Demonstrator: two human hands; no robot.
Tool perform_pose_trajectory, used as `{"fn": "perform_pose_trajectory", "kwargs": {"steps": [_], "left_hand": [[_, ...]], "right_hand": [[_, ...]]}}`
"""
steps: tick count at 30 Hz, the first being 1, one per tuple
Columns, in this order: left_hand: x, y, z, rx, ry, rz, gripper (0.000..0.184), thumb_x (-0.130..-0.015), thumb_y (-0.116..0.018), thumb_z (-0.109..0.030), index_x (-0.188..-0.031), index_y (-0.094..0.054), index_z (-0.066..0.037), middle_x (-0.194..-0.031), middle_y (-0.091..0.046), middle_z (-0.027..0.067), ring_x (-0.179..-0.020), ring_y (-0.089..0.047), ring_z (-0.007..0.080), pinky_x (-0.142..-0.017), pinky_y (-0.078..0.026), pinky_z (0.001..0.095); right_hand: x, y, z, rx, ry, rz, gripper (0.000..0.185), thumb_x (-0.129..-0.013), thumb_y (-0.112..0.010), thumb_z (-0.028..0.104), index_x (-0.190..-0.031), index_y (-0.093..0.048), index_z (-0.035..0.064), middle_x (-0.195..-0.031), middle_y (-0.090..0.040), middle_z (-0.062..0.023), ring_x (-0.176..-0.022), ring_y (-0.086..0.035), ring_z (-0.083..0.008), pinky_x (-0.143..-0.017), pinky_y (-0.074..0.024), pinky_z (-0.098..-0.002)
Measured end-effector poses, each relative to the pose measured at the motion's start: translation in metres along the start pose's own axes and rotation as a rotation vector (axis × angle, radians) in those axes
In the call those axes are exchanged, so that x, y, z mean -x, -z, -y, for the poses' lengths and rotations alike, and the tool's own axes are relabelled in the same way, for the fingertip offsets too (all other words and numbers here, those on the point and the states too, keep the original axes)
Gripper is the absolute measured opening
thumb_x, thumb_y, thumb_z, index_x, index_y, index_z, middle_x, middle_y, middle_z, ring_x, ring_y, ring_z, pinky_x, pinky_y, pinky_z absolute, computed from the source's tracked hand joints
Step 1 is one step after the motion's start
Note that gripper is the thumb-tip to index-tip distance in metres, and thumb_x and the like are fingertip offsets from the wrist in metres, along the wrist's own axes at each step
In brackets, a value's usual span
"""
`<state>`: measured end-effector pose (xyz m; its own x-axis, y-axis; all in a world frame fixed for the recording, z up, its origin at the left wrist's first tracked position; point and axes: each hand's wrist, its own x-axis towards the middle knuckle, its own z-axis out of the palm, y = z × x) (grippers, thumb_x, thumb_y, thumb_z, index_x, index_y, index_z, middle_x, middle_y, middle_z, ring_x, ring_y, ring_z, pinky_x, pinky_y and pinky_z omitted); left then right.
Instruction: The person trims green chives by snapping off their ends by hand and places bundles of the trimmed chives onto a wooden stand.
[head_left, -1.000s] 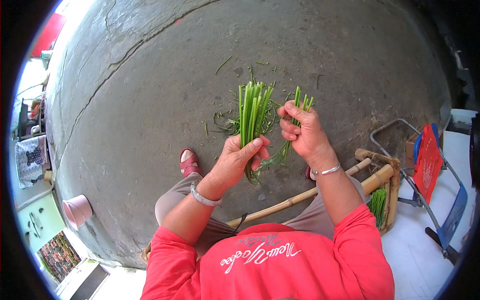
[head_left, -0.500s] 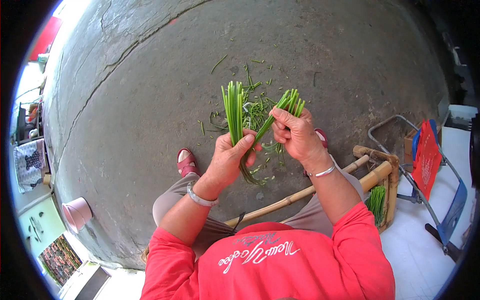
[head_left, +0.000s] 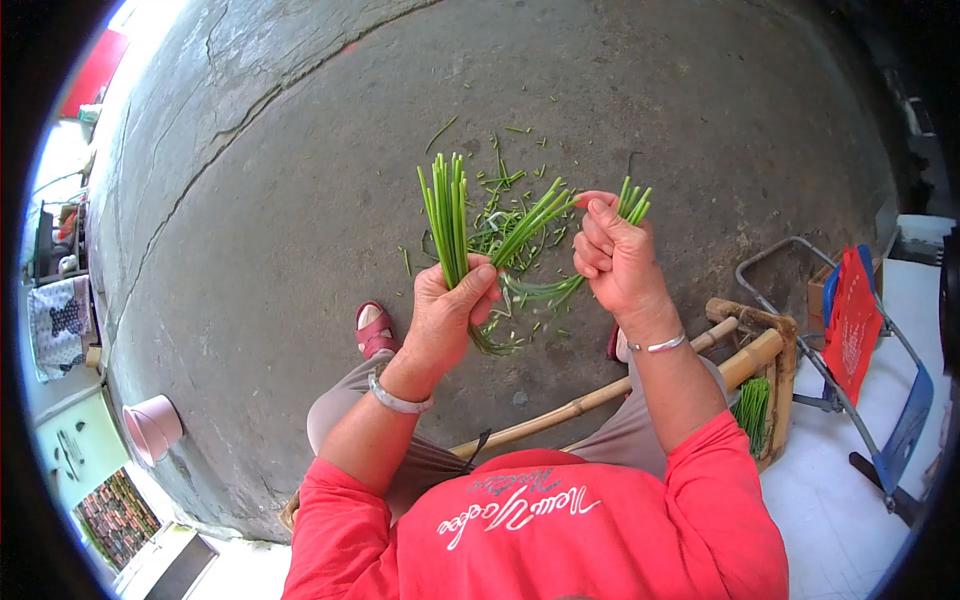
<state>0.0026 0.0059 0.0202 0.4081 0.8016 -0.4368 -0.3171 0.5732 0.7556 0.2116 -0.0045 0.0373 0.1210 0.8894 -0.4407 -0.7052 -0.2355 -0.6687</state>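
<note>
Right hand (head_left: 622,262) moves away to the right, so the green stems (head_left: 457,215) are apart.
Left hand (head_left: 445,308) grips a big, spread bunch near the middle; right hand holds a few.

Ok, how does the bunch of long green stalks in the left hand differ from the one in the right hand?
The thick green bunch in the left hand has many stalks, while the thin green bunch in the right hand has fewer. The thick bunch fans into two groups; the thin bunch's tips form one cluster. Both have slender green stalks.
</note>
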Motion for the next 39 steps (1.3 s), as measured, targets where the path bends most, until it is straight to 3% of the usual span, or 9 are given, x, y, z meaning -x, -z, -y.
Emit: {"fn": "perform_pose_trajectory", "kwargs": {"steps": [7,9,12,19,24,28,30,33,39], "left_hand": [[0.0,-0.002,0.0,-0.112,-0.047,-0.052,0.009,-0.087,-0.06,-0.01,-0.091,-0.061,-0.002,-0.067,-0.057,0.002,-0.049,-0.042,0.0046,-0.043,-0.031,0.0186],[0.0,-0.002,0.0,-0.16,-0.061,-0.056,0.008,-0.087,-0.06,-0.009,-0.091,-0.061,-0.002,-0.067,-0.056,0.0013,-0.05,-0.042,0.0041,-0.043,-0.031,0.0182],[0.001,-0.002,0.001,-0.228,-0.082,-0.011,0.008,-0.087,-0.06,-0.009,-0.091,-0.061,-0.002,-0.066,-0.056,0.0007,-0.051,-0.043,0.0036,-0.043,-0.032,0.0177],[0.0,-0.003,-0.001,-0.33,-0.102,-0.034,0.008,-0.087,-0.061,-0.009,-0.09,-0.062,-0.002,-0.066,-0.056,0.0006,-0.052,-0.046,0.0038,-0.044,-0.034,0.018],[0.001,-0.002,0.001,-0.379,-0.091,-0.046,0.008,-0.086,-0.061,-0.009,-0.089,-0.062,-0.002,-0.066,-0.056,0.0008,-0.051,-0.045,0.004,-0.043,-0.034,0.0183],[0.001,-0.003,-0.002,-0.229,-0.052,-0.064,0.008,-0.086,-0.061,-0.008,-0.089,-0.061,-0.001,-0.065,-0.056,0.0011,-0.049,-0.043,0.0043,-0.043,-0.033,0.0184],[0.0,-0.004,-0.003,-0.21,-0.047,-0.073,0.007,-0.087,-0.061,-0.008,-0.089,-0.061,-0.001,-0.065,-0.056,0.0012,-0.049,-0.043,0.0044,-0.043,-0.033,0.0184],[0.001,-0.003,-0.002,-0.218,-0.057,-0.063,0.007,-0.087,-0.06,-0.008,-0.088,-0.061,-0.001,-0.066,-0.056,0.0013,-0.05,-0.043,0.0042,-0.042,-0.032,0.0182],[0.001,-0.003,-0.003,-0.239,-0.073,-0.042,0.007,-0.087,-0.06,-0.008,-0.089,-0.061,-0.001,-0.066,-0.055,0.0008,-0.05,-0.043,0.004,-0.042,-0.032,0.0183]], "right_hand": [[-0.001,-0.003,0.004,0.538,0.437,-0.12,0.017,-0.088,-0.059,0.015,-0.102,-0.065,0.0053,-0.057,-0.045,0.0055,-0.047,-0.039,-0.004,-0.043,-0.0314,-0.02],[0.0,-0.002,0.008,0.969,0.58,-0.065,0.021,-0.086,-0.061,0.012,-0.106,-0.064,0.0044,-0.062,-0.053,0.0011,-0.051,-0.046,-0.0063,-0.046,-0.0365,-0.0226],[0.001,-0.006,0.002,1.109,0.69,0.018,0.021,-0.083,-0.062,0.009,-0.103,-0.064,0.0033,-0.071,-0.06,-0.0057,-0.055,-0.052,-0.0133,-0.051,-0.0422,-0.0283],[-0.002,-0.001,0.001,1.393,0.925,0.151,0.011,-0.079,-0.061,0.004,-0.088,-0.054,0.0023,-0.075,-0.054,-0.012,-0.062,-0.056,-0.0302,-0.057,-0.0474,-0.0358],[-0.006,0.008,0.001,1.653,1.017,-0.097,0.02,-0.078,-0.059,0.004,-0.096,-0.051,0.0051,-0.077,-0.054,-0.0125,-0.066,-0.058,-0.0316,-0.057,-0.0477,-0.0375],[-0.009,0.003,0.01,1.427,1.022,-0.206,0.025,-0.078,-0.06,0.005,-0.102,-0.054,0.0035,-0.08,-0.058,-0.0132,-0.07,-0.061,-0.0303,-0.056,-0.0484,-0.0359],[-0.004,0.0,0.012,1.307,0.64,-0.175,0.027,-0.078,-0.062,0.006,-0.104,-0.058,0.0019,-0.082,-0.06,-0.0144,-0.072,-0.062,-0.029,-0.059,-0.0489,-0.0343],[0.001,-0.006,0.018,1.199,0.417,-0.057,0.023,-0.077,-0.063,0.007,-0.1,-0.061,0.0018,-0.08,-0.061,-0.0145,-0.071,-0.062,-0.0288,-0.061,-0.0488,-0.0343],[-0.005,0.002,0.008,1.381,0.825,0.058,0.013,-0.075,-0.062,0.003,-0.088,-0.059,0.0019,-0.075,-0.056,-0.0125,-0.066,-0.058,-0.0295,-0.057,-0.0468,-0.0353]]}}
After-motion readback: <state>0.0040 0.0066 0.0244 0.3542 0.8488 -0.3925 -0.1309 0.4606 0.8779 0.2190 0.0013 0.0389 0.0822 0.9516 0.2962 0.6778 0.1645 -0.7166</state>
